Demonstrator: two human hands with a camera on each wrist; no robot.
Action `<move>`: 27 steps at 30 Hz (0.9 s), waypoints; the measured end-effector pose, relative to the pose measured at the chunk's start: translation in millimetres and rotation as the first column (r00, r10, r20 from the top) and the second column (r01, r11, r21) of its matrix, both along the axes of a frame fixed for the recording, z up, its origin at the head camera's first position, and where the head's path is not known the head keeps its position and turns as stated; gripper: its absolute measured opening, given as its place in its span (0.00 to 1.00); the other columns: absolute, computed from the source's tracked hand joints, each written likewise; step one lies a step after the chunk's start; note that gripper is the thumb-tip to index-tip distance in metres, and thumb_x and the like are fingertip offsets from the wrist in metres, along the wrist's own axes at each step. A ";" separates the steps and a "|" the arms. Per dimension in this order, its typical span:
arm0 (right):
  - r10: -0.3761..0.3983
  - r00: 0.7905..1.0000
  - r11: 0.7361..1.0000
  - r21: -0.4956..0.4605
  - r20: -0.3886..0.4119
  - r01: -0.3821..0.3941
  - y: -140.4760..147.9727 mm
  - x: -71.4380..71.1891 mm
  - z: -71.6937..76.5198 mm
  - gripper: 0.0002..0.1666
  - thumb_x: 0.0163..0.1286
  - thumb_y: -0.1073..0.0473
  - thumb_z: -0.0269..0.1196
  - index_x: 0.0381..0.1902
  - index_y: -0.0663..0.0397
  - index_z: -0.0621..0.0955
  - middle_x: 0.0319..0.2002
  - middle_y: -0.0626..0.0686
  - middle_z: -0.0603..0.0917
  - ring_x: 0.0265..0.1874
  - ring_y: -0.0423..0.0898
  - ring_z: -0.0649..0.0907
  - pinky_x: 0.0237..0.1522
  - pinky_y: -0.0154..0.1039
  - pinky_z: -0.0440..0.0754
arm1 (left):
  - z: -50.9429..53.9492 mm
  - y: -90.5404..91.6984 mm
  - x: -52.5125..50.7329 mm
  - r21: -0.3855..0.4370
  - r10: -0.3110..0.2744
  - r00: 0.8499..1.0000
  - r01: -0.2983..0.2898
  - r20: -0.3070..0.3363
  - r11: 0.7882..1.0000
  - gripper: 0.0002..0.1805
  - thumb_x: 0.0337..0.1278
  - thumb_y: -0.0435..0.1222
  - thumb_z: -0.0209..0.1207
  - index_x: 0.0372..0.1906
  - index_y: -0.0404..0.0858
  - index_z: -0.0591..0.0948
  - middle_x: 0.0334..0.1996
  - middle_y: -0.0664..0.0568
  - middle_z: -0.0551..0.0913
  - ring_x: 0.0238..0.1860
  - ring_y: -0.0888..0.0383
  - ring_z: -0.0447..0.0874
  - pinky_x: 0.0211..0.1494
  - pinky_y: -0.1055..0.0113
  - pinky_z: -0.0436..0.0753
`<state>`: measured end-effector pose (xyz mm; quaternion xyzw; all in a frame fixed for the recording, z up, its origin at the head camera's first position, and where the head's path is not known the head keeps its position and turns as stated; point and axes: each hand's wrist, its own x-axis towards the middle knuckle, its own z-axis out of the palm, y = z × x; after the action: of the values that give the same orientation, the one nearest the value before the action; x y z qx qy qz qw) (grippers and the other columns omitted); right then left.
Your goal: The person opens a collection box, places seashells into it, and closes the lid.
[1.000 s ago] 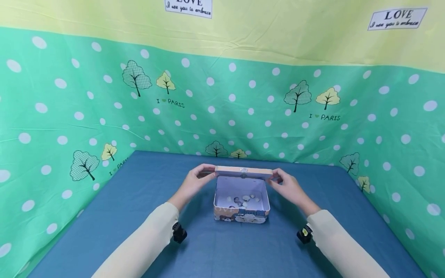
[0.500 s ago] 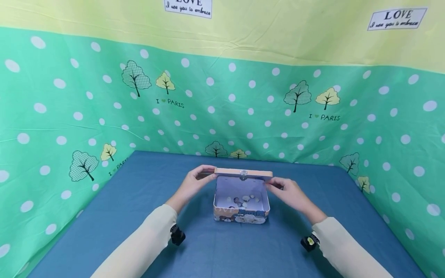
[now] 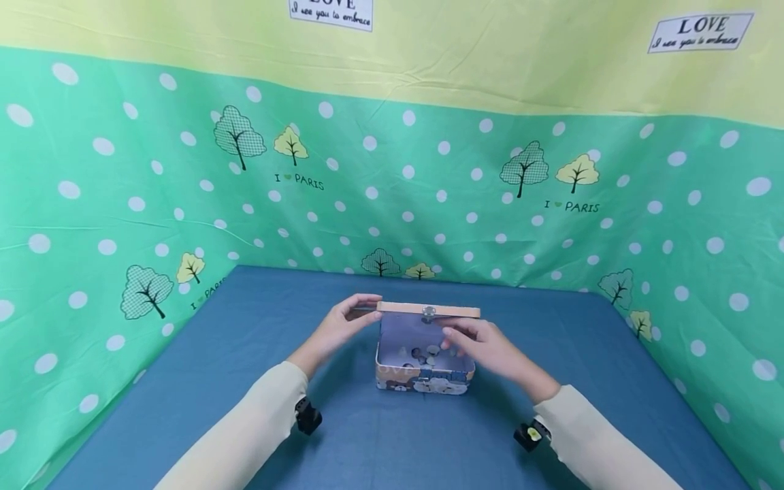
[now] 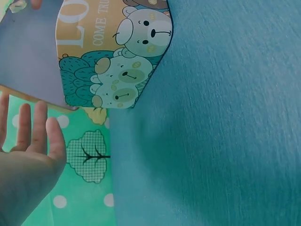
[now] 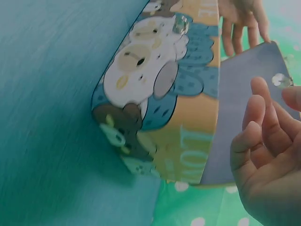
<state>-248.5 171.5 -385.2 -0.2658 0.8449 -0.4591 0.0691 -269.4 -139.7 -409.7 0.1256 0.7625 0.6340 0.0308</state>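
A hinged tin box (image 3: pixel 425 381) with cartoon bears stands on the table, its lid (image 3: pixel 398 307) partly raised. Several small pale and dark pieces, like shells or pebbles (image 3: pixel 419 354), lie inside. My left hand (image 3: pixel 343 325) holds the lid's left end between thumb and fingers; in the left wrist view its fingers (image 4: pixel 40 127) reach the lid's edge. My right hand (image 3: pixel 490 347) is over the box's right side, just under the lid's front edge. Its fingers (image 5: pixel 254 110) are loosely bent with nothing seen between them. The metal latch (image 3: pixel 429 311) sits mid-front on the lid.
A dark blue cloth covers the table (image 3: pixel 257 327). Behind and beside it hangs a green and yellow curtain (image 3: pixel 404 197) with dots and trees. Black wrist cameras (image 3: pixel 308 415) are strapped to both forearms.
The lid has come down slightly. My right hand has left the lid's right end and moved left, in under its front edge. My left hand stays at the left end.
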 end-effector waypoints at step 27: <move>0.148 0.981 0.988 -0.070 0.128 -0.140 -15.8 18.5 -9.6 0.20 0.82 0.51 0.50 0.49 0.58 0.85 0.30 0.56 0.86 0.21 0.56 0.82 0.13 0.39 0.76 | -9.4 -9.5 5.2 -0.142 -0.166 0.984 0.173 0.059 0.975 0.35 0.58 0.51 0.69 0.70 0.51 0.74 0.71 0.57 0.69 0.73 0.45 0.61 0.70 0.41 0.64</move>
<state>-230.0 155.7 -394.8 -0.2969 0.8026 -0.4950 0.1503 -264.2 -149.3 -419.1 0.1728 0.7927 0.5739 0.1115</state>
